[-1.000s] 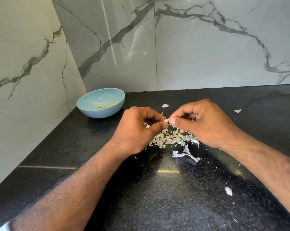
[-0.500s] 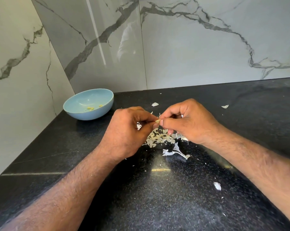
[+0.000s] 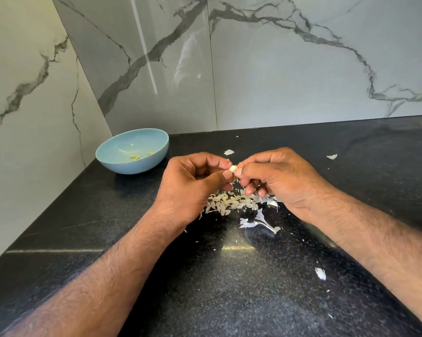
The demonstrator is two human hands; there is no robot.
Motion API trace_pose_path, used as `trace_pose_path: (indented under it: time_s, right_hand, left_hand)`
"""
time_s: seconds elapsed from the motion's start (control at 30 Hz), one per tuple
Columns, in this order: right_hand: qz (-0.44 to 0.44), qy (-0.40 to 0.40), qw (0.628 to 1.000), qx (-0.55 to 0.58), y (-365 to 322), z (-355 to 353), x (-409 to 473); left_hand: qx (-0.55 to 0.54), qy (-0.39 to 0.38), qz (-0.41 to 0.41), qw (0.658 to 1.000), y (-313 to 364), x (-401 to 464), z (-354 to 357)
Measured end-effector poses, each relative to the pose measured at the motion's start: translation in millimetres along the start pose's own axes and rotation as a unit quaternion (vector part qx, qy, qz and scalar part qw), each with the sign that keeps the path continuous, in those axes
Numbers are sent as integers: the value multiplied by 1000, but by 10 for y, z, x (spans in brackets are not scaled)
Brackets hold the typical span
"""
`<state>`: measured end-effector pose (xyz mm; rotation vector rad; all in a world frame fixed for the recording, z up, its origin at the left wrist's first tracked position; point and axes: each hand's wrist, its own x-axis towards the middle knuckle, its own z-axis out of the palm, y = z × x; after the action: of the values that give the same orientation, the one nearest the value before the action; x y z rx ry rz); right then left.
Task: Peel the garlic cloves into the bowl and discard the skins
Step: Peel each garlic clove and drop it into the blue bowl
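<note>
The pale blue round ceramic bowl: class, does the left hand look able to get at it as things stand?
Probably yes. The pale blue round ceramic bowl stands on the black stone counter just beyond the left hand, with nothing between them. That hand, though, pinches the small white garlic clove together with the right hand.

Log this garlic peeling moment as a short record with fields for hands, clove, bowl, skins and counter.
left hand: left hand pinches the garlic clove
right hand: right hand pinches the same clove from the other side
clove: held above the skins, between both hands' fingertips
bowl: blue bowl at the counter's far left corner, a few peeled pieces inside
skins: pile of skins under the hands, loose flakes scattered around
counter: black speckled counter
</note>
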<state>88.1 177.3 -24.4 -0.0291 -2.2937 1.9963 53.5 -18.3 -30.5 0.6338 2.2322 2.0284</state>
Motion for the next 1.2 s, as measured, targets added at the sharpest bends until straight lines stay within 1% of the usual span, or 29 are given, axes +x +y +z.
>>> trace_pose_path:
  time_s: [0.13,0.23,0.3,0.37,0.43,0.63,0.8,0.9,1.07,1.13,1.2]
  right_hand:
    - [6,-11,1000,3,-13,-8,-6]
    - [-3,-19,1000,-11,-14,-12,-13]
    - [-30,-13,999,-37,-25,-11,-15]
    - [-77,-7,993,-92,-42,-10,-16]
    - [-106,-6,986,-131,-55,-10,-18]
    - [-123,4,984,-132,-55,-46,-15]
    - [-140,21,974,-179,-78,-39,-28]
    - [-158,22,966,-205,-92,-24,-45]
    - [-143,-11,975,-168,-92,-83,-25]
    - [-129,-5,970,-205,-80,-125,-11]
    - [-101,-16,959,-264,-71,-159,-2]
  left_hand:
    - [8,-5,-3,1000,17,-4,-3]
    - [-7,0,-20,1000,8,2,3]
    - [-17,-4,-33,999,7,14,2]
    - [-31,-7,-46,998,16,22,3]
    - [-61,-10,-65,996,24,23,3]
    - [-162,-37,-111,980,36,43,-12]
    - [-179,-39,-127,975,34,48,1]
    - [-177,-29,-121,976,33,41,6]
    - [-195,13,-110,975,47,78,-83]
    - [-217,17,-113,969,50,88,-116]
    - [-229,11,-117,966,59,84,-120]
